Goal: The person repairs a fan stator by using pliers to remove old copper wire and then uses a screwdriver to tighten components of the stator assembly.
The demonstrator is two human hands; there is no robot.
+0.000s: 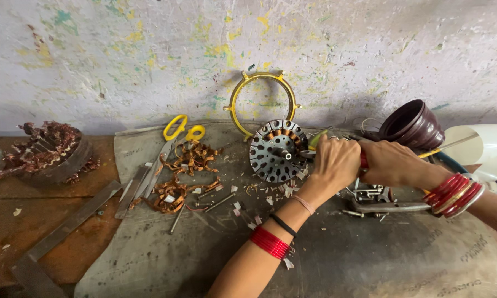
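**Both hands meet beside a stator on a littered counter**

At the far left, a scrap winding [41, 152] — a rusty ring stuffed with tangled copper wire — sits on the brown counter [6, 243]. A flat metal bar [66, 226] lies slantwise in front of it, its upper end reaching the edge of a grey mat [165, 254] that covers most of the counter.

On the mat's left part lie a few flat steel strips [135, 187], and yellow-handled scissors [176, 132] rest near the wall. Just right of them are heaps of copper scraps [185, 171], with small nails and paper bits scattered around.

Further right, a yellow ring [263, 102] leans upright against the paint-flecked wall. Right in front of it stands the stator [278, 150] — a dark slotted disc with copper coils showing along its top edge and a shaft at its centre.

The left hand [334, 163], with red bangles and bands on its forearm, is just right of the stator, its fingers curled shut; its knuckles hide what they hold. The right hand [391, 163] presses against it, fingers clenched too, and a red handle [363, 160] shows in between the two hands; which hand grips it cannot be told.

Below the hands lie pliers [394, 207] and loose bolts [367, 193]. Behind the right hand a maroon cup [414, 124] lies on its side, and a white sheet [480, 143] curls at the far right.
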